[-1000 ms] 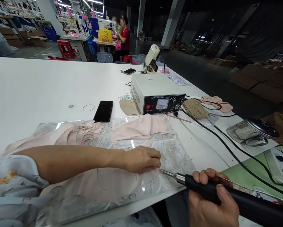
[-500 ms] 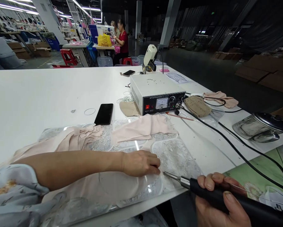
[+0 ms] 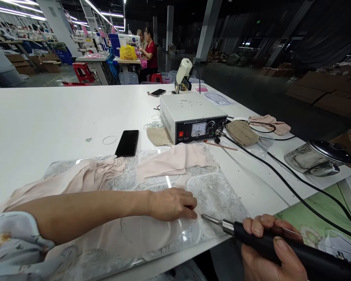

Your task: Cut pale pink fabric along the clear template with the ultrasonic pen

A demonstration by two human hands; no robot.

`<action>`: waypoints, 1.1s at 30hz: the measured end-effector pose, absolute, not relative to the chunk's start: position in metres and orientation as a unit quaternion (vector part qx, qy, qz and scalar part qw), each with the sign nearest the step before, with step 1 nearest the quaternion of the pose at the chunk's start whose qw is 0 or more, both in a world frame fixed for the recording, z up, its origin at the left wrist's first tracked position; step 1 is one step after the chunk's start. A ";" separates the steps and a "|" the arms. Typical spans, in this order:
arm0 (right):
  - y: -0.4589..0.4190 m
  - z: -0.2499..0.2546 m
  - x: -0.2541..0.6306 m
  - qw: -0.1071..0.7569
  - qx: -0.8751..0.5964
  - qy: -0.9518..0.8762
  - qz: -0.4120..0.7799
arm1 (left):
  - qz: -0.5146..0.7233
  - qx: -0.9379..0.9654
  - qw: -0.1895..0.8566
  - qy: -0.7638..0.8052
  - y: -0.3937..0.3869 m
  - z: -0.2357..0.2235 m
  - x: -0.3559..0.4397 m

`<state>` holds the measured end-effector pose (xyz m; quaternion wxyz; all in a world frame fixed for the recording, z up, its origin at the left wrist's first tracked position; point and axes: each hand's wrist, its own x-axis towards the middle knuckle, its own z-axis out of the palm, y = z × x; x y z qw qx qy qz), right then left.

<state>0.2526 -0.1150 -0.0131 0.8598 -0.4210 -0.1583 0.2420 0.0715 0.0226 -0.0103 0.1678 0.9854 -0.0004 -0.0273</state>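
Observation:
My left hand [image 3: 171,203] lies on a piece of pale pink fabric [image 3: 140,234], fingers curled and pressing its edge down on a clear, scratched plastic sheet [image 3: 219,195]. My right hand [image 3: 269,249] grips the black handle of a corded tool [image 3: 280,246]; its metal tip [image 3: 206,217] points at the fabric edge just beside my left fingertips. More pink fabric pieces [image 3: 175,160] and a stack of them [image 3: 96,171] lie further back on the sheet.
A white control box [image 3: 189,117] with a dial stands behind, its black cable [image 3: 280,179] running to the tool. A black phone [image 3: 127,143], tan cut pieces [image 3: 241,132], a glass lid [image 3: 318,158] and thin rings lie on the white table [image 3: 46,117]. People work at far tables.
The tool tip drew slightly away from my left fingertips, then came back close to them. My left hand stays on the fabric. The view has shifted a little.

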 end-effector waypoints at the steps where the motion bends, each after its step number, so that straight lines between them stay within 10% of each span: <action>1: -0.115 -0.013 0.252 0.860 -0.421 -0.152 0.243 | -0.018 0.986 0.165 -0.002 0.023 -0.011 0.071; 33: -0.113 -0.004 0.253 0.848 -0.447 -0.142 0.247 | 0.104 0.989 0.098 -0.048 0.022 -0.022 0.067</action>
